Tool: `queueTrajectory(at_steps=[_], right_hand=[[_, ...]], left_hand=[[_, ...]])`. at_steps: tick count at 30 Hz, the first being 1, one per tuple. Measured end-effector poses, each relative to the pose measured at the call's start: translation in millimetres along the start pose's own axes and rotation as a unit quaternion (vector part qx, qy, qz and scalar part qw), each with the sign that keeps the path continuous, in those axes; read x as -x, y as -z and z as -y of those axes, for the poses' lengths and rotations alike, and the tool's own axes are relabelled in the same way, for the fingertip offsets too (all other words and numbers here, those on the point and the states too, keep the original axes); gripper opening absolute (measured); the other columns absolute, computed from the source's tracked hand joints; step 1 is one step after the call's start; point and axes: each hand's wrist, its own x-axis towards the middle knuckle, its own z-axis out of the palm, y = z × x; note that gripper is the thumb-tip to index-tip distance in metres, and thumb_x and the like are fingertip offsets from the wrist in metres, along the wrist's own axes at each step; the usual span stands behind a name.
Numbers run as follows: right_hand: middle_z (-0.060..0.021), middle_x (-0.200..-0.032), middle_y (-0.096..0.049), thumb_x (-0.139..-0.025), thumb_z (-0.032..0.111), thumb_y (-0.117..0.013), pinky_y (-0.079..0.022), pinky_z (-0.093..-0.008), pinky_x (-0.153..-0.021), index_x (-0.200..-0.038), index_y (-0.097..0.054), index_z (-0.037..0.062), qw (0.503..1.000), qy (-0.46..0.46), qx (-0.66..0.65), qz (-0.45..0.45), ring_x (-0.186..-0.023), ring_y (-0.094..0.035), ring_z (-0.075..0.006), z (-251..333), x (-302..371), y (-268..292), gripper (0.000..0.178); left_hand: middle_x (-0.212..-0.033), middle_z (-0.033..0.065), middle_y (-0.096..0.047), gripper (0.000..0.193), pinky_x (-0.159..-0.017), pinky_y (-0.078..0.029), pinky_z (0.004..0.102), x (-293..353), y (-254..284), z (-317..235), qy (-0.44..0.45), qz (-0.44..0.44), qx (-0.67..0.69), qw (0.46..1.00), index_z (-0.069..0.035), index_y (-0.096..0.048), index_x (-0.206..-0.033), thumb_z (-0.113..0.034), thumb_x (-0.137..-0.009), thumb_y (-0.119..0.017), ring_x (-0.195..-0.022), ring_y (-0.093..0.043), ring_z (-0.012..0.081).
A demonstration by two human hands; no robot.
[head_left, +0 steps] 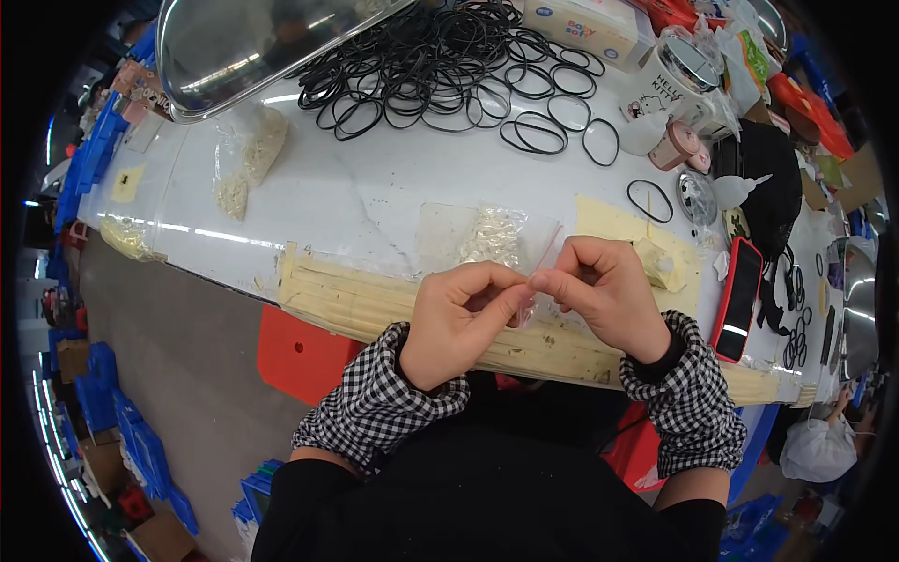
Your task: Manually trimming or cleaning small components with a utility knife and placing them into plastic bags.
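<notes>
My left hand (459, 328) and right hand (607, 298) meet at the near edge of the clear bag of pale pieces (482, 242), fingertips pressed together; I cannot tell what they pinch. That bag lies on the counter (346, 211). Right of it rests a red-edged phone (740, 298); beyond it spread black rings (421, 61).

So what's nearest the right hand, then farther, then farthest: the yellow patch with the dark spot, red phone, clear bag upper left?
From the right hand, head view:
1. Red phone, to its right.
2. Clear bag, to the upper left.
3. Yellow patch, far left past the bag.
</notes>
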Motion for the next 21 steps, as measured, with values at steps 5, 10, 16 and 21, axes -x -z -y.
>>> queueTrajectory(at_steps=[5, 10, 16, 21], right_hand=[[-0.0006, -0.054, -0.051, -0.082, 0.014, -0.07, -0.034, -0.0242, -0.044, -0.064, -0.052, 0.0023, 0.986, 0.066, 0.143, -0.047, -0.047, -0.044, -0.0072, 9.6, 1.3, 6.7, 0.028], [-0.0093, -0.062, -0.053, -0.076, 0.007, -0.068, -0.041, -0.0326, -0.047, -0.074, -0.049, 0.0045, 0.851, 0.232, 0.437, -0.176, -0.052, -0.054, -0.0247, 27.1, -9.6, 13.1, 0.019], [-0.0022, -0.056, -0.049, -0.083, 0.008, -0.065, -0.039, -0.0248, -0.05, -0.078, -0.052, -0.0002, 0.956, 0.181, 0.22, -0.067, -0.052, -0.044, -0.0082, 39.8, -23.0, -1.6, 0.016], [-0.0111, -0.06, -0.06, -0.087, 0.02, -0.057, -0.038, -0.0312, -0.047, -0.08, -0.062, -0.0025, 0.983, 0.122, 0.133, -0.009, -0.047, -0.048, -0.0183, 25.7, -28.4, 2.8, 0.024]], left_hand=[[-0.077, 0.0007, -0.06, 0.01, -0.062, -0.045, 0.0192, -5.1, 5.9, -7.1, -0.029, -0.136, 0.021, 0.99, 0.001, -0.057, -0.085, -0.007, -0.09, -0.059, -0.068, -0.054, 0.0048], [-0.075, 0.0018, -0.059, 0.005, -0.063, -0.043, 0.0208, -9.8, 6.7, -9.0, -0.137, -0.067, -0.138, 0.979, 0.001, -0.059, -0.084, -0.003, -0.085, -0.062, -0.067, -0.053, 0.0071], [-0.075, 0.0087, -0.06, 0.007, -0.061, -0.046, 0.0271, -20.0, -10.8, -10.7, -0.256, -0.04, -0.274, 0.926, 0.0, -0.06, -0.083, 0.002, -0.078, -0.065, -0.064, -0.056, 0.0185], [-0.078, 0.0077, -0.059, 0.012, -0.063, -0.043, 0.033, -29.0, -10.0, -6.4, -0.323, -0.076, -0.35, 0.876, -0.002, -0.061, -0.084, 0.001, -0.075, -0.068, -0.073, -0.055, 0.0237]])
